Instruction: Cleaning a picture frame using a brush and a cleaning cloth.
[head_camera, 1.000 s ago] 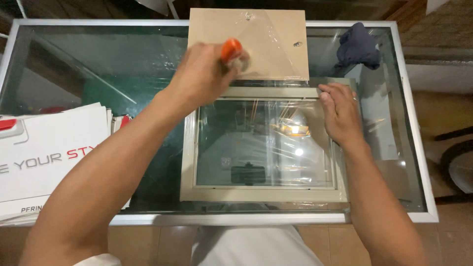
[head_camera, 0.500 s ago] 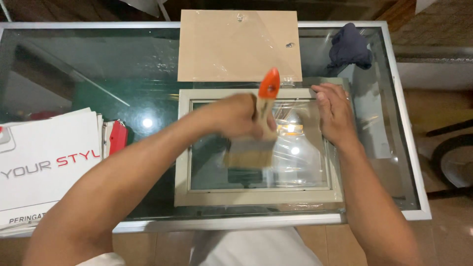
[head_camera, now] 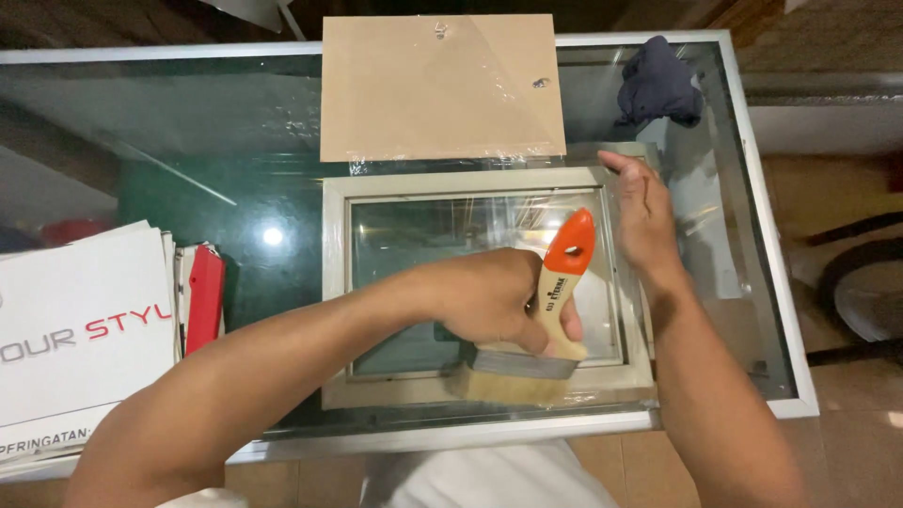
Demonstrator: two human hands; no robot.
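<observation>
Fingers of left hand [head_camera: 494,301] wrapped tight round wide flat paintbrush [head_camera: 536,329] w/ pale wood handle & orange tip; handle juts up past the knuckles, cream bristles sit just below the fist, pressed on the near rail of the pale rectangular picture frame [head_camera: 489,292]. Frame lies flat on glass-topped table [head_camera: 188,169], centre, glass pane in it, clear plastic film crinkled along its far & right edges. Right hand [head_camera: 644,221] flat, fingers stretched & together, gripping nothing, resting on frame's right rail near far corner. Tan backing board [head_camera: 442,85] lies just beyond frame, touching its far edge. Dark blue cloth [head_camera: 658,85] bunched at far right corner. White printed papers [head_camera: 80,329] & red flat thing [head_camera: 204,296] at left, well apart from both hands.
</observation>
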